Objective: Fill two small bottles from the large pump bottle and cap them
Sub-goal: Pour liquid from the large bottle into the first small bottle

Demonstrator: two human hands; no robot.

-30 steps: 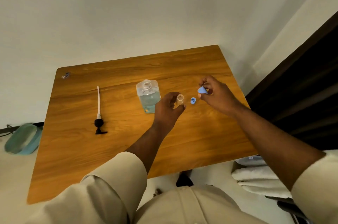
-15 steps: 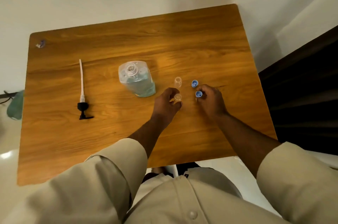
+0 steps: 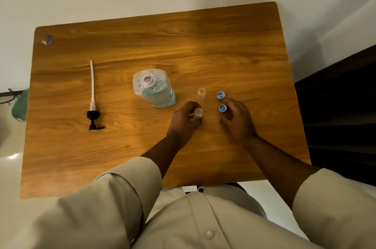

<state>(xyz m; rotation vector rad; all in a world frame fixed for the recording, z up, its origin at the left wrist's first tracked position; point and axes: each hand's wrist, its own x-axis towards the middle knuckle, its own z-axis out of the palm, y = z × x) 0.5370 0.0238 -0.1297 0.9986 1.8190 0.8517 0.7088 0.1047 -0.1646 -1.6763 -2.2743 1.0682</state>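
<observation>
- Wooden counter [image 3: 203, 49] against a pale wall, mid-frame.
- Small bottle [image 3: 198, 113] centre-right, uncapped; left hand [image 3: 184, 121] fingers curled round it.
- Right hand [image 3: 237, 118] fingers pinch a blue cap [image 3: 222, 108]; second bottle [image 3: 201, 92] and cap [image 3: 220, 95] just above.
- Pump bottle [image 3: 154, 88] open at centre; pump [image 3: 93, 104] far left.
- Judgement: steady the bottle upright, pour slowly.

table [image 3: 203, 45] orange-brown woodgrain | caps [image 3: 220, 95] blue | pump head [image 3: 93, 116] black | sleeves [image 3: 114, 198] beige

both hands [image 3: 186, 119] [image 3: 236, 118] low, fingers curled
</observation>
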